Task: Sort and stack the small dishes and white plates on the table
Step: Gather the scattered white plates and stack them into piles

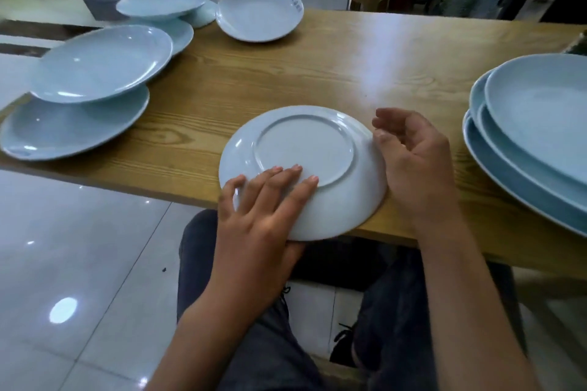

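A pale blue-white dish [305, 143] lies upside down at the near edge of the wooden table [365, 73], its foot ring facing up and its near rim over the edge. My left hand [263, 209] grips the near rim, fingers flat on the base and thumb underneath. My right hand [416, 165] sits by the dish's right rim with loosely curled fingers, the thumb touching the rim. A stack of large plates [533, 130] is at the right. At the left a shallow dish [101, 63] rests on a large plate [73, 130].
At the far left stand more dishes: a raised dish [162, 5] on others, and a single dish [259, 11] with a label on its rim. Glossy floor tiles [79, 247] lie left of the table. My knees are under the near edge.
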`<state>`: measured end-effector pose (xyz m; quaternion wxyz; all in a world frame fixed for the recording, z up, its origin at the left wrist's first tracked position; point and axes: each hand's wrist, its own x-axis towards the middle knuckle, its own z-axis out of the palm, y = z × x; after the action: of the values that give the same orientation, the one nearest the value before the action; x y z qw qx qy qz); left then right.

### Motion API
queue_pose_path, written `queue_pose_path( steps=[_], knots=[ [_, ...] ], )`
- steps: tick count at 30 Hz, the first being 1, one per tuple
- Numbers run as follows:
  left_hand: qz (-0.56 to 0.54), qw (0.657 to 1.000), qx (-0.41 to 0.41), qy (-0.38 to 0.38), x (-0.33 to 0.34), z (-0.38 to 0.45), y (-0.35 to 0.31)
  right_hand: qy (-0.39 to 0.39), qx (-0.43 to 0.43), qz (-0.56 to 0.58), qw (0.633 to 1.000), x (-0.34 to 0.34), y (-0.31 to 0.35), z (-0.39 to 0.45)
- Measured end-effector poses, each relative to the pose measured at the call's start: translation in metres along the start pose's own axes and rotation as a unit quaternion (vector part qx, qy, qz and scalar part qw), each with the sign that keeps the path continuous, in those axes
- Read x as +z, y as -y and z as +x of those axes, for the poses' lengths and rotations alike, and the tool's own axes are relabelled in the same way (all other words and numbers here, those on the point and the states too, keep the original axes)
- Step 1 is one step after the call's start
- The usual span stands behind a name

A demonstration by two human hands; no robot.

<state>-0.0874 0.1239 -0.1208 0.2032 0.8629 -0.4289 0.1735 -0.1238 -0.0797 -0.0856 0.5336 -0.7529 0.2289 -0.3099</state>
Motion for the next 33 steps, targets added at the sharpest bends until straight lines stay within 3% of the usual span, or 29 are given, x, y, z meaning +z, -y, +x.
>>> queue_pose_path(
  steps=[4, 8, 14, 20, 23, 28, 31, 33],
  knots=[
    [-0.033, 0.998, 0.021, -0.044, -0.005, -0.008, -0.002, -0.028, 0.006, 0.039, 0.999, -0.007, 0.001, -0.014],
    [-0.095, 0.988, -0.01, -0.122, -0.023, 0.004, 0.0, -0.041, 0.024, 0.091, 0.995, -0.016, 0.007, -0.021],
    [-0.201, 0.951, -0.067, -0.223, -0.051, 0.043, -0.002, -0.049, -0.016, 0.139, 0.989, -0.018, 0.03, -0.023],
    [-0.34, 0.859, -0.201, -0.325, -0.068, 0.07, -0.021, -0.021, -0.102, 0.106, 0.989, -0.012, 0.048, -0.006],
    [-0.417, 0.813, -0.257, -0.314, -0.068, 0.082, -0.024, -0.041, -0.134, 0.047, 0.989, -0.011, 0.049, 0.006],
    [-0.58, 0.706, -0.296, -0.278, -0.069, 0.097, -0.028, -0.199, -0.193, -0.027, 0.96, -0.017, 0.066, 0.029],
    [-0.62, 0.658, -0.338, -0.26, -0.064, 0.1, -0.029, -0.214, -0.223, -0.054, 0.95, -0.026, 0.077, 0.04],
    [-0.63, 0.649, -0.355, -0.237, -0.063, 0.101, -0.035, -0.198, -0.205, -0.055, 0.957, -0.034, 0.085, 0.046]
  ],
)
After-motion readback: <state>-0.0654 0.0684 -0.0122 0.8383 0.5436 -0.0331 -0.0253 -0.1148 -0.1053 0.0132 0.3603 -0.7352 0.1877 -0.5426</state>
